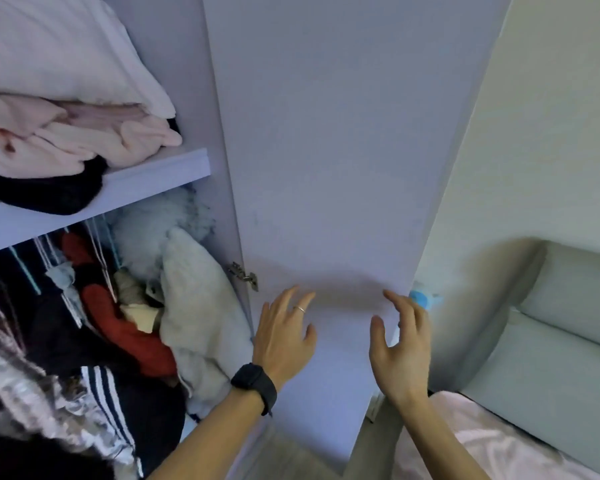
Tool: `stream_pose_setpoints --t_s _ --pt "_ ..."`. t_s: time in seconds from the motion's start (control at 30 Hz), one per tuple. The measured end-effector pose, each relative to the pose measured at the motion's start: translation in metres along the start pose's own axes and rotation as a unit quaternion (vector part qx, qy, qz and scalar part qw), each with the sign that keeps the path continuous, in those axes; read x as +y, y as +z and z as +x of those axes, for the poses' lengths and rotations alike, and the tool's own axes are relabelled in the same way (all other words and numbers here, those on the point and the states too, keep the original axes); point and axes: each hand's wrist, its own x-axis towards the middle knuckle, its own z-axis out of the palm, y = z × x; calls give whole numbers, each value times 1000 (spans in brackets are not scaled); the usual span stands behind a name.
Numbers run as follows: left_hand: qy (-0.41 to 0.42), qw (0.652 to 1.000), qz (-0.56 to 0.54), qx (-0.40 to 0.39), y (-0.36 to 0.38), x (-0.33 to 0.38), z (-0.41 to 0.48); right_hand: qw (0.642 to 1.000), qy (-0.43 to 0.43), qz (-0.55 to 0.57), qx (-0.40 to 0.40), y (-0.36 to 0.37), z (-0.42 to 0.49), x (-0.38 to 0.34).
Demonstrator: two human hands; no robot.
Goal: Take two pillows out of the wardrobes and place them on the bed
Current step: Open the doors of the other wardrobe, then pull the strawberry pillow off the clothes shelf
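Note:
The wardrobe stands open on the left, its pale lilac door (333,150) swung out in front of me. On the upper shelf (142,183) lies a white pillow (59,53) on top of folded pink bedding (66,136). My left hand (284,336), with a ring and a black watch on the wrist, is spread open in front of the door's inner face. My right hand (402,344) is open at the door's outer edge, fingers curled near it; touch is unclear. The bed (492,441) with pink sheet is at the lower right.
Below the shelf hang many clothes, among them a red garment (129,330), a grey fleecy one (198,317) and a dark striped jacket (111,403). A metal hinge (245,275) joins door and frame. A grey padded headboard (568,327) stands against the right wall.

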Motion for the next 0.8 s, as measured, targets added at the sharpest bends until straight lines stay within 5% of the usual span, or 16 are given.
stream_pose_setpoints --t_s 0.2,0.37,0.8 --pt "-114 993 8 10 -33 -69 -56 981 -40 26 -186 50 -31 -29" --pt "-210 969 38 128 -95 -101 -87 945 -105 97 -295 113 -31 -79" --pt "-238 870 177 393 -331 -72 -50 860 -291 282 -310 205 84 -281"
